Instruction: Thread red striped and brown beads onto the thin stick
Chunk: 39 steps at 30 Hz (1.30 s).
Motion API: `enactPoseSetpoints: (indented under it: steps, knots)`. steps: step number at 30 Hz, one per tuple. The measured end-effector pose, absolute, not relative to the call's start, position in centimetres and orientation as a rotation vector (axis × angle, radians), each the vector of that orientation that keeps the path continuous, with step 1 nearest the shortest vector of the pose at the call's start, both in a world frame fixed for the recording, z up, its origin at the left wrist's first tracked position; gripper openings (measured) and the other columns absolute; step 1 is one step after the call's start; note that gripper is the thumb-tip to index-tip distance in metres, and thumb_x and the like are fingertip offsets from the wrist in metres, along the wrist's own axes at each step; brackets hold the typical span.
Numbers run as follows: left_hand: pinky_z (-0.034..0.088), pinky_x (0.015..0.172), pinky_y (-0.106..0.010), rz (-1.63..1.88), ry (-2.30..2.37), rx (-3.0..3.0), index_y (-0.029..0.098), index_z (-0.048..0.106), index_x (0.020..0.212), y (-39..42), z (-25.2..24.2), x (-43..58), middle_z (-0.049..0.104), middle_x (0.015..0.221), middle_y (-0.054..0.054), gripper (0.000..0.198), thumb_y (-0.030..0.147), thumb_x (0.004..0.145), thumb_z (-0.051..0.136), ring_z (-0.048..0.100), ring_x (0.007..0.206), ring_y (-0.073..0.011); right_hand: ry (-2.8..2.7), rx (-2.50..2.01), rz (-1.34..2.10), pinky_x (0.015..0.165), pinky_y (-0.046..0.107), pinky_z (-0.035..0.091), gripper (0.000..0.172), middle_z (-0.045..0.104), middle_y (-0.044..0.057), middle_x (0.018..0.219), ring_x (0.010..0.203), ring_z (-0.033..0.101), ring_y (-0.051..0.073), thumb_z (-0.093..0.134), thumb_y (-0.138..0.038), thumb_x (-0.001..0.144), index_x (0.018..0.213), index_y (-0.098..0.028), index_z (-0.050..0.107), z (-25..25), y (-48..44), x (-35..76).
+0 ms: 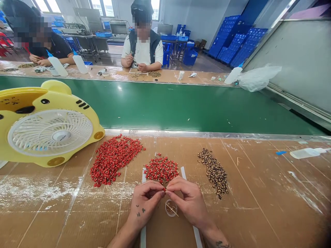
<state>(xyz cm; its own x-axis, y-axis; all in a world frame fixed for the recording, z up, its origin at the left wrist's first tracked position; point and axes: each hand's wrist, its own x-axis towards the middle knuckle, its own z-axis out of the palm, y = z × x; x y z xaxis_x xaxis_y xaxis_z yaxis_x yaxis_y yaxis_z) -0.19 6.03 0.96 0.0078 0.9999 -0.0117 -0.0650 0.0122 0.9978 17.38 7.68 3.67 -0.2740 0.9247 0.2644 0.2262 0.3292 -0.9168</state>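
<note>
My left hand (145,203) and my right hand (188,201) meet at the centre, fingertips pinched together on one small red piece (164,189). Just beyond them lies a small pile of red pieces (161,168), with a larger red pile (113,158) to its left. A pile of dark and gold pieces (214,172) is on the right. Below the fingertips, a small clear round dish (171,208) holds tiny bits, and a thin wooden stick rests across it.
A yellow animal-faced fan (62,137) stands at the left. Beyond the cardboard-covered table runs a green belt (165,106). A white bottle (306,153) lies at the right. Two people sit across the belt, near more bottles and a plastic bag (258,79).
</note>
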Motion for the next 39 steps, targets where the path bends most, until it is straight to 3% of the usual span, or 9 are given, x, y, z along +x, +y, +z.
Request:
enactPoseSetpoints:
  steps: [9, 16, 28, 35, 39]
  knots:
    - [0.054, 0.067, -0.027, 1.223, 1.146, 1.181, 0.02, 0.08, 0.08, 5.8, 0.3, -0.5, 0.077, 0.08, -0.008, 0.005, 0.022, 0.079, 0.076, 0.069, 0.072, -0.0197, -1.766, -1.027, 1.015, 0.072, 0.03, 0.055, 0.01, 0.074, 0.005, 0.082, 0.077, 0.068, 0.018, 0.069, -0.02, 0.09, 0.085, -0.021, 0.077, 3.6, 7.8, 17.4]
    - [0.053, 0.07, -0.028, 1.211, 1.141, 1.299, 0.023, 0.082, 0.081, 5.8, 0.6, -0.7, 0.078, 0.079, -0.007, 0.009, 0.019, 0.082, 0.074, 0.07, 0.074, -0.0201, -1.626, -1.119, 1.35, 0.067, 0.027, 0.054, 0.016, 0.075, 0.006, 0.078, 0.072, 0.068, 0.018, 0.073, -0.032, 0.087, 0.08, -0.019, 0.08, 3.6, 8.3, 18.0]
    - [0.043, 0.052, -0.022, 1.184, 1.318, 1.381, 0.022, 0.082, 0.08, 5.3, 0.4, -0.9, 0.075, 0.067, -0.003, 0.009, 0.022, 0.082, 0.073, 0.061, 0.055, -0.0142, -1.645, -1.25, 1.433, 0.065, 0.026, 0.049, 0.016, 0.075, 0.005, 0.077, 0.07, 0.065, 0.017, 0.068, -0.028, 0.084, 0.082, -0.017, 0.08, 3.4, 8.5, 17.3]
    - [0.055, 0.064, -0.022, 1.228, 1.283, 1.299, 0.022, 0.078, 0.091, 5.7, -0.3, -0.3, 0.078, 0.081, -0.004, 0.011, 0.019, 0.083, 0.072, 0.071, 0.07, -0.0161, -1.597, -1.304, 1.377, 0.065, 0.027, 0.05, 0.019, 0.075, 0.006, 0.077, 0.071, 0.066, 0.019, 0.066, -0.03, 0.083, 0.081, -0.015, 0.078, 3.0, 8.6, 16.9]
    - [0.061, 0.076, -0.027, 1.217, 1.146, 1.225, 0.021, 0.072, 0.11, 5.8, -0.1, 0.3, 0.078, 0.094, -0.007, 0.026, 0.018, 0.084, 0.07, 0.075, 0.083, -0.0192, -1.583, -1.311, 1.294, 0.067, 0.028, 0.051, 0.022, 0.075, 0.007, 0.078, 0.072, 0.068, 0.02, 0.065, -0.034, 0.084, 0.081, -0.016, 0.077, 2.6, 8.9, 17.6]
